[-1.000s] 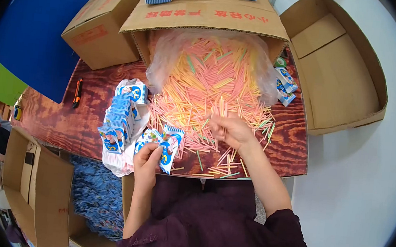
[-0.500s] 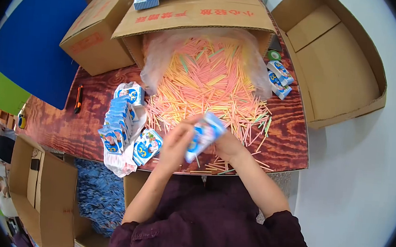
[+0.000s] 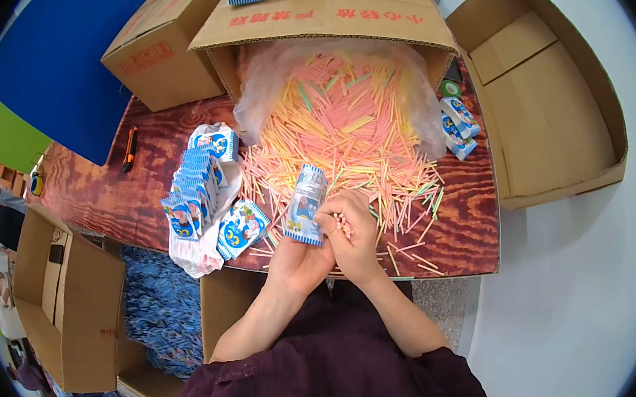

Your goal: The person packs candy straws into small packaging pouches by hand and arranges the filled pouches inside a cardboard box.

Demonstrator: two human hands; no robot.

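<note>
A blue and white packet stands upright between my hands, at the near side of the stick pile. Its lower end rests against my left hand, which is turned palm up beneath it. My right hand is closed round a small bundle of pink sticks, their ends showing beside the packet. Behind my hands, pink, yellow and green sticks spill from a plastic-lined carton. Left of the packet lie a loose packet and a row of stacked packets on white plastic.
An orange and black cutter lies on the table at the left. Two packets sit at the right, beside a large open carton. Below left, an open carton holds many blue wrappers. People show at the far left.
My left hand has brought the packet from beside the stacked packets to in front of the pile. My right hand has drawn back from the pile with sticks, meeting the packet.
</note>
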